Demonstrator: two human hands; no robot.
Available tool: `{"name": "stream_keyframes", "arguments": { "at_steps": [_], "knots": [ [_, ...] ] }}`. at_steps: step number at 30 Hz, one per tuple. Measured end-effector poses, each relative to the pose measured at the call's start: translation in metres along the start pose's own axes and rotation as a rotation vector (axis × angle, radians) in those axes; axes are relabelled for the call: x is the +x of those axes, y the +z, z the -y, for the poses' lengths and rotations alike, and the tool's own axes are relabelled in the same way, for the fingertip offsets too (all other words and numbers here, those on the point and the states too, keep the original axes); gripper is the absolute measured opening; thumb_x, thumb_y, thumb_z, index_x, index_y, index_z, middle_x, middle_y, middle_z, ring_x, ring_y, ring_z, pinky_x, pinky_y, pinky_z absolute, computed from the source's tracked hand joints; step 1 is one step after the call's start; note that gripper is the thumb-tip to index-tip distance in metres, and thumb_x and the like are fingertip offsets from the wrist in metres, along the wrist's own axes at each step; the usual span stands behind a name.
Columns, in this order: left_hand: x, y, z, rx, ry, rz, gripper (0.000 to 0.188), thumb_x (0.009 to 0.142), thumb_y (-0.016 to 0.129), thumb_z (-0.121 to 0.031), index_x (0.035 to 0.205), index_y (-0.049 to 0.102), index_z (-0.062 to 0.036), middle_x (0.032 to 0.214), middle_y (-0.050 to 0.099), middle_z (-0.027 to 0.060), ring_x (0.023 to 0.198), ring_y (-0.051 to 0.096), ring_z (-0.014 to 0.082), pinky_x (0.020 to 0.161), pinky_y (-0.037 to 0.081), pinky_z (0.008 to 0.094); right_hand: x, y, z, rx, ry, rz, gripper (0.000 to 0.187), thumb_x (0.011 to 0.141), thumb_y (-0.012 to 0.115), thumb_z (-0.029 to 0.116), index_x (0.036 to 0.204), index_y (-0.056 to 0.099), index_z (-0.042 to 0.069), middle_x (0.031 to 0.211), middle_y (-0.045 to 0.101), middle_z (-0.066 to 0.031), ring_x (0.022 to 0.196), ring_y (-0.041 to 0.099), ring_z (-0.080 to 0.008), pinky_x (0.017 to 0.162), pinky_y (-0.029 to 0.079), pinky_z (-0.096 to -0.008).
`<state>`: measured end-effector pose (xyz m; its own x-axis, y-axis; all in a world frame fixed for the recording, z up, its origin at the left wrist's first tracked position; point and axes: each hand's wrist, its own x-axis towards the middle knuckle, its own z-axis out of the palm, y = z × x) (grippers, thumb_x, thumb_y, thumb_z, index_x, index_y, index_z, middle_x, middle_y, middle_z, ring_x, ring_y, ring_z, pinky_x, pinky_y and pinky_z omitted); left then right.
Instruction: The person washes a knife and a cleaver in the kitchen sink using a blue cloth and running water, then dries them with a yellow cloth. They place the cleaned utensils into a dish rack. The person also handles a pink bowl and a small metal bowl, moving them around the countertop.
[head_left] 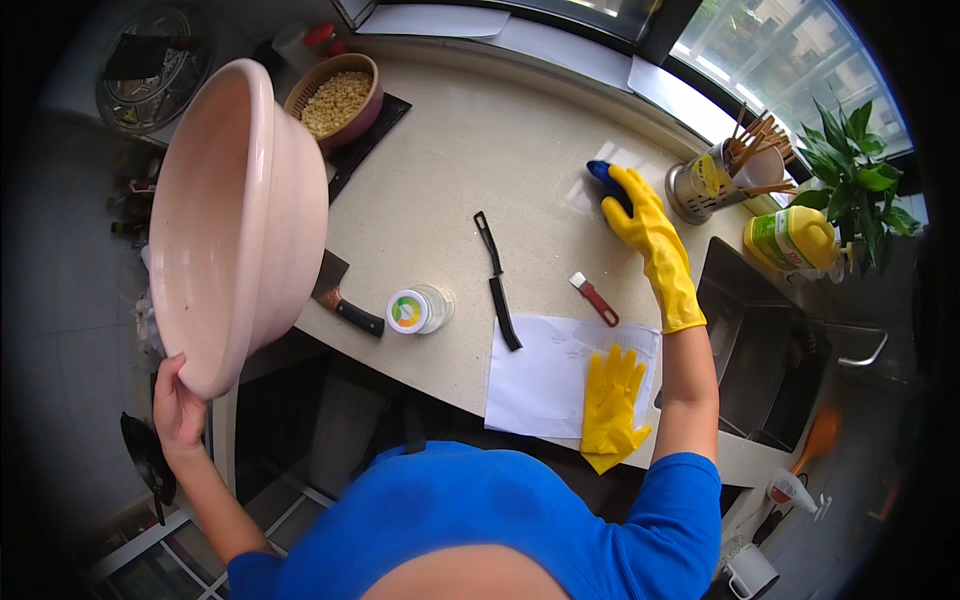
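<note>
The bare left hand (178,405) gripped the rim of a large pale pink plastic basin (235,215), held tilted up beside the beige stone counter (450,150), while the right hand (640,215), in a yellow rubber glove, pressed a blue cloth (606,181) onto the counter's far side.

Left hand (178,405) gripping tilted pink basin (235,215), gloved right hand (640,215) pressing what looks like a blue cloth (603,178) on counter (450,170)
</note>
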<state>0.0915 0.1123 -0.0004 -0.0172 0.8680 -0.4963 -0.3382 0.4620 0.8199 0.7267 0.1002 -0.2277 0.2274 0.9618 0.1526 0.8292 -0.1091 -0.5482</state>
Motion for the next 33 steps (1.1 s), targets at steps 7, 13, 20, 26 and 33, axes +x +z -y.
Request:
{"name": "stream_keyframes", "arguments": {
  "at_steps": [7, 13, 20, 26, 33],
  "knots": [
    [-0.025, -0.062, -0.021, -0.046, 0.079, -0.165, 0.045, 0.089, 0.052, -0.013, 0.128, 0.042, 0.0063, 0.125, 0.054, 0.0147, 0.113, 0.053, 0.0246, 0.099, 0.042, 0.0387, 0.021, 0.049, 0.013, -0.413, 0.131, -0.071, 0.06, 0.081, 0.058, 0.011, 0.137, 0.039, 0.021, 0.138, 0.039, -0.0228, 0.116, 0.048, -0.0428, 0.098, 0.04, -0.0448],
    [0.021, -0.108, -0.055, -0.187, 0.056, -0.006, 0.039, 0.089, 0.052, -0.012, 0.123, 0.047, 0.0068, 0.117, 0.059, 0.0151, 0.105, 0.058, 0.0239, 0.094, 0.047, 0.0349, 0.136, 0.128, 0.08, -0.422, 0.051, -0.175, 0.053, 0.079, 0.058, 0.023, 0.13, 0.047, 0.014, 0.129, 0.049, -0.0193, 0.106, 0.053, -0.0408, 0.09, 0.043, -0.046],
    [0.055, -0.101, -0.075, -0.224, 0.037, -0.207, 0.031, 0.09, 0.051, -0.012, 0.114, 0.049, 0.0065, 0.108, 0.059, 0.0164, 0.098, 0.06, 0.0251, 0.086, 0.053, 0.0351, 0.114, 0.193, 0.205, 0.042, -0.607, 0.211, 0.044, 0.07, 0.066, 0.012, 0.114, 0.063, 0.016, 0.116, 0.061, -0.0133, 0.106, 0.056, -0.0341, 0.094, 0.042, -0.0415],
    [0.067, -0.122, -0.086, -0.112, 0.025, -0.208, 0.041, 0.089, 0.054, -0.016, 0.124, 0.045, 0.0057, 0.118, 0.056, 0.0141, 0.107, 0.056, 0.0232, 0.094, 0.046, 0.0349, 0.161, 0.144, 0.128, -0.111, -0.276, -0.074, 0.047, 0.07, 0.064, 0.01, 0.117, 0.057, 0.011, 0.103, 0.064, -0.0165, 0.094, 0.059, -0.0372, 0.083, 0.048, -0.0432],
    [0.081, -0.101, -0.078, -0.117, 0.006, -0.23, 0.043, 0.089, 0.055, -0.016, 0.123, 0.045, 0.007, 0.116, 0.057, 0.0135, 0.106, 0.056, 0.0221, 0.094, 0.045, 0.0329, 0.161, 0.19, 0.221, -0.141, -0.378, 0.331, 0.057, 0.07, 0.065, 0.016, 0.126, 0.052, 0.01, 0.107, 0.062, -0.0164, 0.1, 0.056, -0.0366, 0.09, 0.044, -0.0409]
  ]
}}
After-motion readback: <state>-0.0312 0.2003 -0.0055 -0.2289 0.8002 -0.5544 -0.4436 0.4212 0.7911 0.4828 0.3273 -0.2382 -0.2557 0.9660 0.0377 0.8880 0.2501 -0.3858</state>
